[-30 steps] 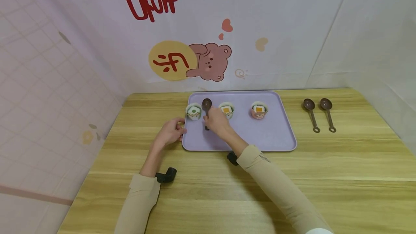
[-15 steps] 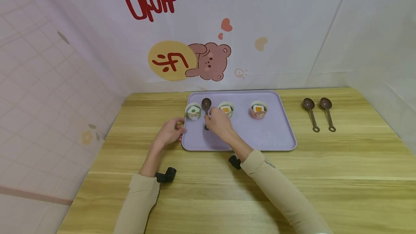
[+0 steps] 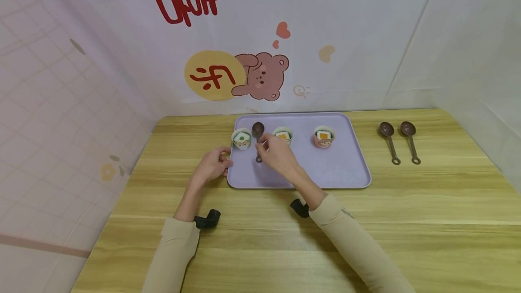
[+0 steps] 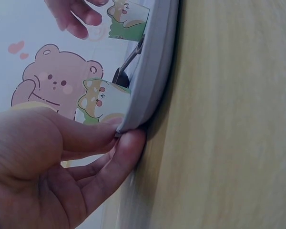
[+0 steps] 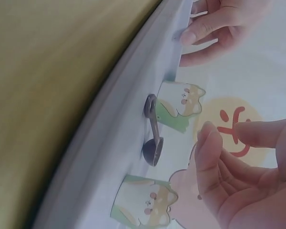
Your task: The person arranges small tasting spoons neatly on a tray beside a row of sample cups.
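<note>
My left hand (image 3: 211,165) pinches the left rim of a lilac tray (image 3: 325,172) between thumb and fingers, plain to see in the left wrist view. A brown measuring spoon (image 3: 258,129) lies on the tray, bowl toward the wall, between a green paper cup (image 3: 243,139) at the left and another green cup (image 3: 285,133). Just right of its handle hovers my right hand (image 3: 281,155), partly covering the second cup. In the right wrist view a gap separates its loosely bent fingers (image 5: 209,152) from the spoon (image 5: 153,150); they hold nothing.
Further right on the tray stands a pink paper cup (image 3: 324,138) with a white and orange piece inside. Two more brown measuring spoons (image 3: 386,129) lie on the wooden table (image 3: 252,257) beyond the tray's right edge. A printed cloth wall (image 3: 350,76) rises behind.
My right hand has let go of the measuring spoon and drawn slightly right and back from it. The spoon stays on the tray; my left hand keeps its place at the rim.
</note>
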`<state>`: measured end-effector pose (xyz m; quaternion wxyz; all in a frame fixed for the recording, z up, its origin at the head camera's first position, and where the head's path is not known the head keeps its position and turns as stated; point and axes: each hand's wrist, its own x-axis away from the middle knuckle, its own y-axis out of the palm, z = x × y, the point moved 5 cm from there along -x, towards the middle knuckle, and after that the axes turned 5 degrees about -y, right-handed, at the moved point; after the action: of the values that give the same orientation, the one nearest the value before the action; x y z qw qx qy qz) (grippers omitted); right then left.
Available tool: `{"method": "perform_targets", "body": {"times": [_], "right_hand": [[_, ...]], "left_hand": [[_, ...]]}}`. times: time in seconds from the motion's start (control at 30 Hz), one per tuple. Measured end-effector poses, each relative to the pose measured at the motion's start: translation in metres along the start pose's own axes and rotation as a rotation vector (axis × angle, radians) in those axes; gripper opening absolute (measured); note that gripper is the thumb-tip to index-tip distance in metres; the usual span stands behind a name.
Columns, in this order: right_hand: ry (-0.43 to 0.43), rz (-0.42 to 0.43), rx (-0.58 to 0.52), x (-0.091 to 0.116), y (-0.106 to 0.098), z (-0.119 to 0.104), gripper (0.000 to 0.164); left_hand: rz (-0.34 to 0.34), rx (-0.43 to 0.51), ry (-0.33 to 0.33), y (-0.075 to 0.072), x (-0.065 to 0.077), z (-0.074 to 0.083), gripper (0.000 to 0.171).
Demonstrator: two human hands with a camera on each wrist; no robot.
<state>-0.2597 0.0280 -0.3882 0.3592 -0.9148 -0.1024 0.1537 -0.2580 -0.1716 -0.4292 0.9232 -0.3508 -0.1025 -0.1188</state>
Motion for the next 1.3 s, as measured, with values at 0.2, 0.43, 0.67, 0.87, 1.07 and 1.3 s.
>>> {"method": "perform_targets", "body": {"times": [0.2, 0.43, 0.67, 0.87, 1.07, 1.3], "right_hand": [[-0.022, 0.031, -0.024, 0.005, -0.011, 0.004, 0.024], [-0.042, 0.047, -0.047, 0.012, -0.018, 0.007, 0.019], [-0.027, 0.028, -0.05, 0.015, -0.024, 0.008, 0.024], [-0.04, 0.045, -0.051, 0.019, -0.036, 0.008, 0.024], [-0.05, 0.06, -0.067, 0.023, -0.047, 0.014, 0.023], [-0.097, 0.11, -0.027, 0.029, -0.06, 0.018, 0.021]], "left_hand": [[-0.002, -0.001, -0.003, 0.0, 0.0, -0.001, 0.042], [-0.001, -0.003, -0.007, 0.0, 0.001, 0.0, 0.042], [-0.001, 0.007, -0.005, 0.0, 0.001, -0.002, 0.042], [-0.001, 0.009, -0.005, 0.0, -0.001, -0.002, 0.042], [-0.005, 0.013, -0.011, 0.001, 0.0, -0.001, 0.043], [-0.006, 0.011, -0.013, 0.002, 0.0, -0.001, 0.043]]}}
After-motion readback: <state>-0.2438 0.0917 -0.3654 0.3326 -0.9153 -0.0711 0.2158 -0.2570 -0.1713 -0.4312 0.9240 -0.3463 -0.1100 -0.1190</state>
